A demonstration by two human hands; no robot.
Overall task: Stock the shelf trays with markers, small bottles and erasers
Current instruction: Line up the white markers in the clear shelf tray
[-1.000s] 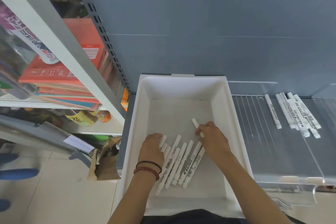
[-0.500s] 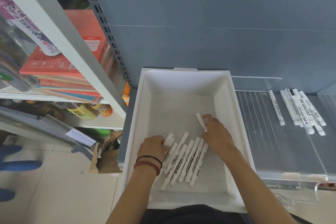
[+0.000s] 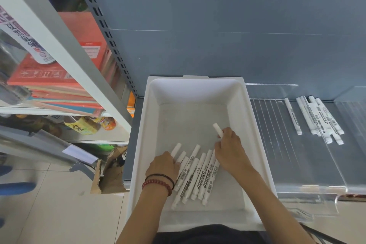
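From the head camera, a white plastic tray (image 3: 150,125) sat in the middle of the scene against the grey-blue back panel, its near edge close to the person's body. On the tray floor, toward the near side, a row of white markers (image 3: 198,176) lay side by side, slanting with their caps toward the far right. The left hand (image 3: 162,166), with a red bead bracelet (image 3: 158,182) and a black band at the wrist, rested on the leftmost markers of the row with fingers bent down onto them; pinching or only pressing could not be told. The right hand (image 3: 229,150) touched the right end of the row and pinched a single white marker (image 3: 217,129), whose cap stuck out toward the far left. To the right, a clear acrylic shelf tray (image 3: 277,154) held a cluster of white markers (image 3: 320,119) at its far end. On the left, a stack of red books (image 3: 59,85) filled a shelf, and a torn cardboard box (image 3: 111,172) stood on the floor beside the tray.
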